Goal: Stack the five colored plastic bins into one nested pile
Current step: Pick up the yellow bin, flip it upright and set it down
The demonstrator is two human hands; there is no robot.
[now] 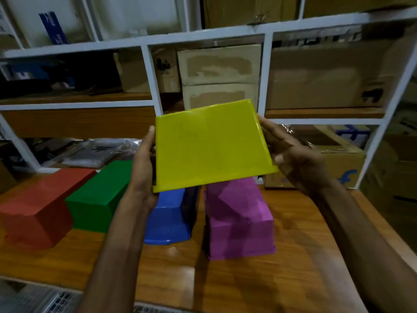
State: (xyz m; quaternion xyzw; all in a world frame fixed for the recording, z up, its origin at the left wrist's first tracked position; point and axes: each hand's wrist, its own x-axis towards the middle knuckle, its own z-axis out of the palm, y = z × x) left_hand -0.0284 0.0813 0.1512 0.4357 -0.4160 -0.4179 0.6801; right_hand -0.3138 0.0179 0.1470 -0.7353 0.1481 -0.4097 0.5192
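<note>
I hold a yellow bin in the air, tilted, with its broad side facing me. My left hand grips its left edge and my right hand presses its right edge. Below on the wooden table stand four bins upside down in a row: red at the left, green beside it, blue in the middle and purple at the right. The yellow bin hides the far ends of the blue and purple ones.
A white-framed shelf with cardboard boxes stands right behind the table. Plastic-wrapped items lie on its lowest level at the left. Another carton sits at the back right. A metal grille lies at the near left edge.
</note>
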